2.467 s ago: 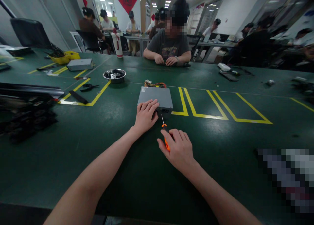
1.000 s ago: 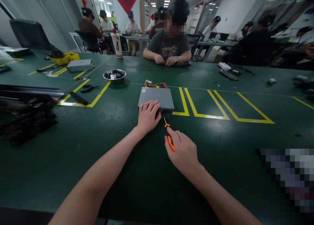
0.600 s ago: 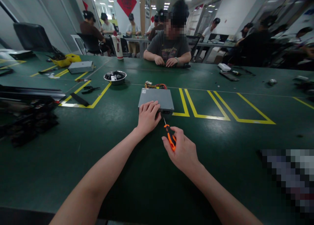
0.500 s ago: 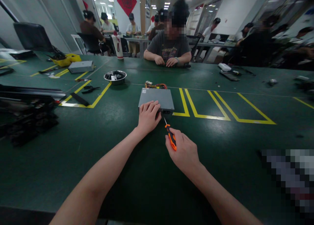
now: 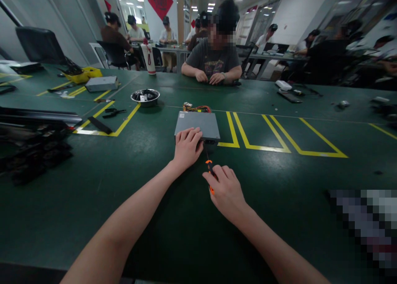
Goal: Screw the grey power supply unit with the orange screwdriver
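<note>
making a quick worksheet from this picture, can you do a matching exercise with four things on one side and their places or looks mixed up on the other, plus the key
Things
1. screwdriver
2. power supply
3. bowl
4. bottle

Places and looks
A. under the fingers of the left hand
B. white, near the far edge of the table
C. held in the right hand
D. round, shiny silver

Right pairs: 1-C, 2-A, 3-D, 4-B
</note>
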A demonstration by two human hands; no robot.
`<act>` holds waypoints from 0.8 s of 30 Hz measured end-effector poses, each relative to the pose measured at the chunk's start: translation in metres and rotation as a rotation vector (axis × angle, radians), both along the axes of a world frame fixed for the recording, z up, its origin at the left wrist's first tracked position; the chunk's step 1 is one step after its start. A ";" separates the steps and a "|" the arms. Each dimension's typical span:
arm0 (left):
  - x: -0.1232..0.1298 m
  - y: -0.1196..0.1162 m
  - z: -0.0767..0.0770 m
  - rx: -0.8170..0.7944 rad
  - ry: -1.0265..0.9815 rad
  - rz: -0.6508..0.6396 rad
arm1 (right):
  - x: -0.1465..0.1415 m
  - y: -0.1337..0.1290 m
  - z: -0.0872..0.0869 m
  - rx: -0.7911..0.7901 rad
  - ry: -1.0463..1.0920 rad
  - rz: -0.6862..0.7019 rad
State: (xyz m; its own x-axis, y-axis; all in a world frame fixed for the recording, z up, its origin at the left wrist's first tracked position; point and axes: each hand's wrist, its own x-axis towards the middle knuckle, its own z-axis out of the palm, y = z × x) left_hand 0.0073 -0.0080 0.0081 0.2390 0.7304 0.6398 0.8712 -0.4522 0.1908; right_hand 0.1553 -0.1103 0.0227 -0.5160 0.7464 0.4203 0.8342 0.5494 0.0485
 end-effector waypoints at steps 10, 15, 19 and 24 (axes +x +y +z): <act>-0.002 0.001 0.001 0.012 0.015 0.002 | 0.000 -0.003 0.003 -0.026 0.246 -0.074; -0.001 0.001 0.000 0.014 0.015 0.005 | -0.001 -0.004 0.005 0.030 0.164 -0.057; -0.001 0.002 0.000 0.009 0.018 0.010 | -0.001 -0.003 0.004 -0.067 0.267 -0.130; -0.002 0.002 0.000 0.013 0.019 0.007 | 0.001 -0.003 0.004 -0.033 0.273 -0.110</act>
State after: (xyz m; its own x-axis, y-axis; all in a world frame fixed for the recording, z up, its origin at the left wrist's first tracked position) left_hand 0.0056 -0.0064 0.0078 0.2459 0.7237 0.6448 0.8780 -0.4481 0.1681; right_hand 0.1558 -0.1133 0.0263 -0.3021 0.8071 0.5073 0.8686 0.4523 -0.2022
